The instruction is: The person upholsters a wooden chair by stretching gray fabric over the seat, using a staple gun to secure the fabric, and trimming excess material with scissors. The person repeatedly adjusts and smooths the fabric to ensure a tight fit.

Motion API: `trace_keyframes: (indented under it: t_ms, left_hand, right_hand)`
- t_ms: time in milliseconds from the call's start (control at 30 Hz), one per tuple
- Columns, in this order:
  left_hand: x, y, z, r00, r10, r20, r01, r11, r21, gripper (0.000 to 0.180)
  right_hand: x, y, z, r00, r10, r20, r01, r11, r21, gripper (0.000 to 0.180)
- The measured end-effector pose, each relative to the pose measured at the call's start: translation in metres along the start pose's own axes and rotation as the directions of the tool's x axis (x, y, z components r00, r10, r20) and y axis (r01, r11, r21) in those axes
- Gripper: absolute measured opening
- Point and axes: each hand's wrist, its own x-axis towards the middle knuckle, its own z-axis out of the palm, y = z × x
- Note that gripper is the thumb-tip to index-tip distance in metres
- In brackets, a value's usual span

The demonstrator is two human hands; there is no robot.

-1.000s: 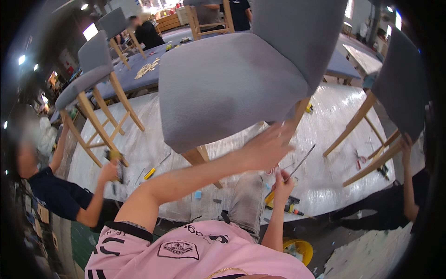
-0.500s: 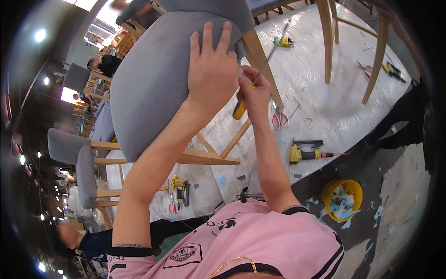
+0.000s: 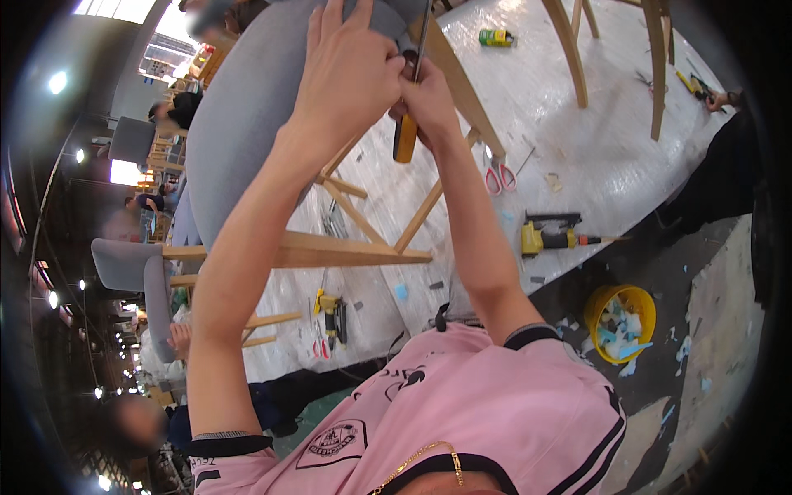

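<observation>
A grey upholstered chair (image 3: 247, 107) with pale wooden legs lies tipped over on the plastic-wrapped table. My left hand (image 3: 351, 74) rests on its cushion, fingers stretched flat over the fabric, thumb side by the seat's edge. Close beside it, my right hand (image 3: 427, 101) is closed around a screwdriver (image 3: 404, 140) with a yellow and black handle. Its long metal shaft points up and away. Both hands meet near the wooden frame at the cushion's edge; what the right fingertips touch there is hidden.
Red-handled scissors (image 3: 500, 178) and a yellow staple gun (image 3: 549, 239) lie at right; another staple gun (image 3: 332, 318) sits nearer left. A yellow bucket (image 3: 591, 318) of scraps stands on the floor. Co-workers' hands show beside a grey chair (image 3: 155, 305) and a tool (image 3: 698, 86).
Both my hands have moved farther away and a little left, and the screwdriver now stands more upright. The cushion has shifted up and left. A co-worker's hand has appeared at the far right tool.
</observation>
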Motion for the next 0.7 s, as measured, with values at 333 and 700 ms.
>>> trace_keyframes:
  t_ms: [333,700]
  left_hand:
    - [0.012,0.004,-0.043,0.977,-0.071,0.202,0.098,0.987,-0.127,0.025]
    - [0.008,-0.006,-0.037,0.969,-0.089,0.231,0.125,0.982,-0.145,0.024]
  right_hand:
    - [-0.105,0.019,-0.003,0.989,-0.018,-0.148,-0.016,0.973,-0.228,0.038]
    - [-0.145,0.053,-0.019,0.997,0.069,-0.023,-0.073,0.939,-0.337,0.046]
